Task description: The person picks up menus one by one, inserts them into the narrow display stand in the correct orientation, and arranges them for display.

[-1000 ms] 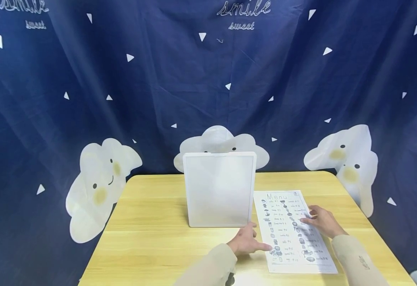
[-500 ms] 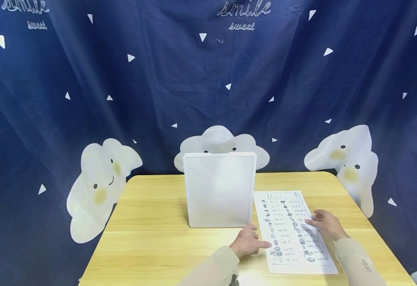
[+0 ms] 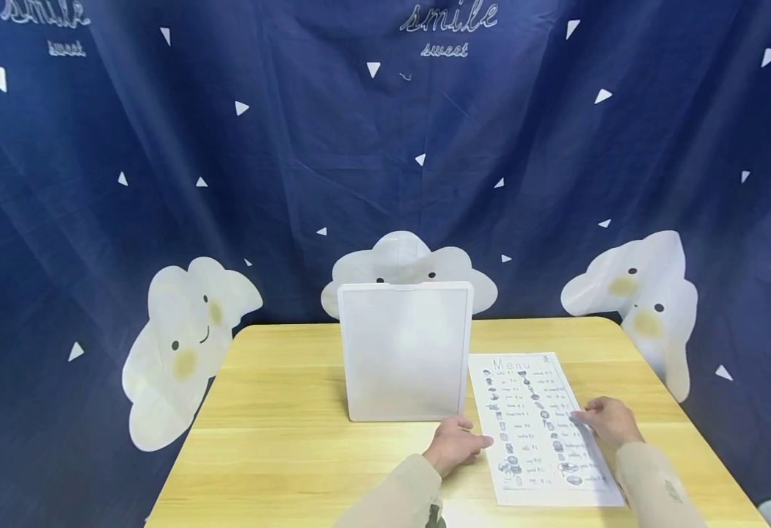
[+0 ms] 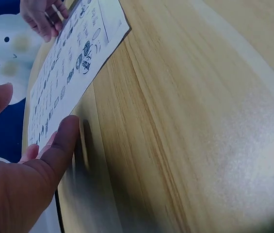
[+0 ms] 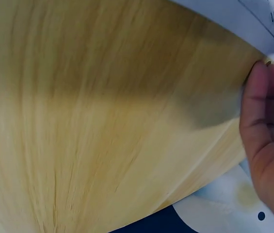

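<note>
A printed white menu sheet (image 3: 530, 440) lies flat on the right part of the wooden table, headed "Menu" over two columns of small pictures and words. My left hand (image 3: 454, 445) is at its left edge, thumb pointing toward the paper. In the left wrist view, the fingers of the left hand (image 4: 25, 179) are spread, with one fingertip right at the sheet's edge. Across the paper, my right hand (image 3: 612, 422) has its thumb over the right margin. The right wrist view shows loosely bent fingers (image 5: 263, 107) with their tips at the paper's edge.
A white framed board (image 3: 406, 352) stands upright at the middle of the table (image 3: 273, 440), its lower right corner close to my left hand. Behind the table hangs a dark blue curtain (image 3: 385, 161) with clouds and triangles.
My right hand has moved slightly right and toward me, to the sheet's right edge. The left thumb has drawn back from over the sheet to its left edge. Sheet and board have stayed put.
</note>
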A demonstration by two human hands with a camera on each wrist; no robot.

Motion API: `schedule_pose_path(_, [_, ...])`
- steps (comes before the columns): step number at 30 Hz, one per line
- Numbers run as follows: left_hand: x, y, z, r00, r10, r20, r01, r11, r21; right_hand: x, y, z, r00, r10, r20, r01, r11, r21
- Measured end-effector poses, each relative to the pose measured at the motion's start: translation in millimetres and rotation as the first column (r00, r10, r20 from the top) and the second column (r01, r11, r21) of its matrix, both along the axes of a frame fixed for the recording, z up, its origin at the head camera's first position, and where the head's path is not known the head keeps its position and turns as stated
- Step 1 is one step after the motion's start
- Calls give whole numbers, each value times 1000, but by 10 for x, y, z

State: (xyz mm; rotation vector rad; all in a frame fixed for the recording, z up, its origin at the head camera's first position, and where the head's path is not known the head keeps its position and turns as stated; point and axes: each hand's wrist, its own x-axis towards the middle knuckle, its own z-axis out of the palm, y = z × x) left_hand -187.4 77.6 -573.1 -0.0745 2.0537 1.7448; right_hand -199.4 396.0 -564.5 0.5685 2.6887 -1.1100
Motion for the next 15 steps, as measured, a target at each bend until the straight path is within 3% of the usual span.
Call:
schedule_pose_path(5, [-9,20,-10,999,37,14,-37,998,44,19,-48,-23,998,-59,-3,59,998,6])
schedule_pose_path(15, [-17,56,-22,996,60,65,-66,994,88,17,-167,-12,995,-100,20,100,995,30])
